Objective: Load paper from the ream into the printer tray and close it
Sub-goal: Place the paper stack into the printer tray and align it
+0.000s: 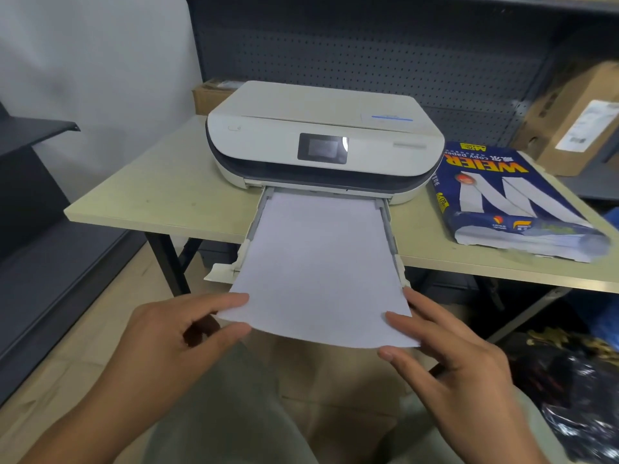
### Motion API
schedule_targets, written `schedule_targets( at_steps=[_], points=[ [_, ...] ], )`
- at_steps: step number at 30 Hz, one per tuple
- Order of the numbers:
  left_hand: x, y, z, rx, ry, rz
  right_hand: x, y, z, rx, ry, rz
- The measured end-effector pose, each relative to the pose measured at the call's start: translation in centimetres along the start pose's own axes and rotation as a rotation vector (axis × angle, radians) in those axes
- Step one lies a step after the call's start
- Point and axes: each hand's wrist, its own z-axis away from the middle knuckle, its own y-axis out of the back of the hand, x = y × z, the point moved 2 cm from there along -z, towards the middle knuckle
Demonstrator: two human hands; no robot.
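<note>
A white printer [321, 128] stands on a pale wooden table [160, 195]. Its paper tray [388, 226] is pulled out over the table's front edge. A stack of white paper [318, 262] lies in the tray, its near end sticking out past the tray and bending down. My left hand [181, 333] pinches the paper's near left corner between thumb and fingers. My right hand [445, 343] holds the near right corner, fingers on the edge. The opened blue ream [509, 195] lies on the table to the right of the printer.
Dark pegboard shelving [368, 45] stands behind the table. Cardboard boxes [576, 118] sit on a shelf at the right. A dark shelf [33, 128] juts out at the left. Black plastic bags [576, 396] lie on the floor at the lower right.
</note>
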Motion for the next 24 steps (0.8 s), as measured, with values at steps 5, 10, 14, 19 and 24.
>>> schedule_targets(
  at_steps=[5, 10, 14, 19, 24],
  points=[
    [-0.5, 0.1, -1.6, -0.023, -0.115, -0.109, -0.1, -0.1, -1.5, 0.002, 0.036, 0.067],
    [-0.3, -0.1, -2.9, -0.022, -0.222, -0.305, 0.6, -0.5, -2.6, -0.010, 0.012, 0.102],
    [-0.6, -0.3, -3.9, -0.010, -0.255, -0.356, 1.2, -0.7, -3.3, -0.010, -0.002, 0.099],
    [-1.4, -0.8, -4.6, 0.010, -0.262, -0.391, 1.8, -1.0, -4.0, -0.016, -0.010, 0.157],
    [-2.2, -1.2, -4.9, 0.036, -0.242, -0.379, 2.3, -1.3, -4.7, -0.027, -0.046, 0.181]
  ],
)
